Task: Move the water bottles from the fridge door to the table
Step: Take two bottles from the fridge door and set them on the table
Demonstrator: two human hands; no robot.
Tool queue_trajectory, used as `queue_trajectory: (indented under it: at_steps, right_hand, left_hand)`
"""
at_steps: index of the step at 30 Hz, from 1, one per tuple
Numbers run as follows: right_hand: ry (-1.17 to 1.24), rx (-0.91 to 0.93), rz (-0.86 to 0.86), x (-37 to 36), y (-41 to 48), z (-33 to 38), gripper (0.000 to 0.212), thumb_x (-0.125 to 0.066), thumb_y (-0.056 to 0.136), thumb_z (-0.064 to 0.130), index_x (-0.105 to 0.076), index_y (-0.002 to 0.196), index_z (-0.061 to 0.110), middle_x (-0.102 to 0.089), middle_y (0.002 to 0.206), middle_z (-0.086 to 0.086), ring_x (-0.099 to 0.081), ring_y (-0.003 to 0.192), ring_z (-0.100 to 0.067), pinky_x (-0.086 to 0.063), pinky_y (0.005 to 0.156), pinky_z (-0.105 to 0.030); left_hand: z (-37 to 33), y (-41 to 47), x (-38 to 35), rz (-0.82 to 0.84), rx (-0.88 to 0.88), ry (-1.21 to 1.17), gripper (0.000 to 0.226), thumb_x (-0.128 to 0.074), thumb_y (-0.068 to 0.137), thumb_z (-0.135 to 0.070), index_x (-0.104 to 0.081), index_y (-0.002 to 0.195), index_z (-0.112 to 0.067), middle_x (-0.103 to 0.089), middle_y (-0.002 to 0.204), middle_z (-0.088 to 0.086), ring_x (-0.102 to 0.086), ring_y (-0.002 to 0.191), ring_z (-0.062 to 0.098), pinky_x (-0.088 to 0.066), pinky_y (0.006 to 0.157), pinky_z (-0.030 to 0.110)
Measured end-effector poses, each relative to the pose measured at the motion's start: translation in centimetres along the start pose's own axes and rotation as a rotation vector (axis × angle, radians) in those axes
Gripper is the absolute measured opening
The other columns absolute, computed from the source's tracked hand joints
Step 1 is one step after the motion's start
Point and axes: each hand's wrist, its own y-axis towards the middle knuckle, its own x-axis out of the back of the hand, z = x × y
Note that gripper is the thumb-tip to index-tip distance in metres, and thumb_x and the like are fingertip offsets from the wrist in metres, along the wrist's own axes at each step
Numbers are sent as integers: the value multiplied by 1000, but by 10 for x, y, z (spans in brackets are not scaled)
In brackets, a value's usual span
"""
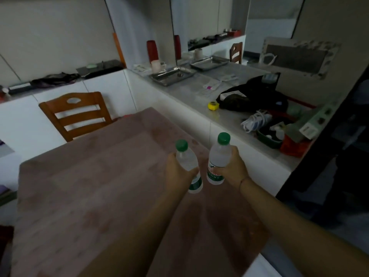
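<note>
Two clear water bottles with green caps and green labels are over the right part of the table, which is covered with a pinkish-brown cloth. My left hand grips the left bottle around its middle; the bottle leans a little to the left. My right hand grips the right bottle, which stands nearly upright. The bottles' bases are at or just above the cloth; I cannot tell whether they touch it. The fridge is not in view.
A wooden chair stands at the table's far side. To the right runs a white counter with metal trays, a yellow tape measure, a dark bag, cables and boxes. A dark doorway lies at the far right.
</note>
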Motion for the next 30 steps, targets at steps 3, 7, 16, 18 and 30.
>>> queue_trajectory:
  at_steps: [3,7,16,18,30]
  right_hand:
    - [-36,-9,47,-12,39,-10,73,-85,62,14,-39,119,15,-48,109,4,-47,99,-15,-43,79,-29]
    - [-45,-4,119,-27,81,-26,71,-85,62,14,-38,114,22,-48,107,6,-48,98,-14,-43,79,-28]
    - [-73,-61,229,-45,126,-59,72,-84,63,14,-40,120,14,-53,112,-2,-53,102,-22,-50,88,-39]
    - [-79,-57,242,-46,132,-63,73,-85,62,16,-40,121,15,-53,112,-1,-53,102,-21,-51,87,-39]
    - [-24,-86,301,-52,142,-76,73,-84,64,19,-38,121,23,-51,110,7,-54,106,-20,-48,86,-32]
  left_hand:
    - [7,26,-18,-41,5,22,68,-87,60,-23,-46,115,-18,-53,101,-7,-53,93,12,-42,63,12]
    - [20,58,-41,-27,41,36,67,-86,58,-23,-46,112,-21,-54,102,-7,-55,94,11,-44,69,19]
    - [32,82,-70,-66,133,2,66,-84,62,-26,-40,111,-30,-47,94,-21,-50,86,0,-34,63,6]
    - [35,83,-75,-60,140,-5,64,-83,62,-27,-41,110,-28,-49,94,-20,-53,85,-2,-37,63,9]
    - [33,81,-81,-15,131,-34,66,-83,65,-32,-38,113,-32,-48,96,-27,-48,83,-17,-38,61,5]
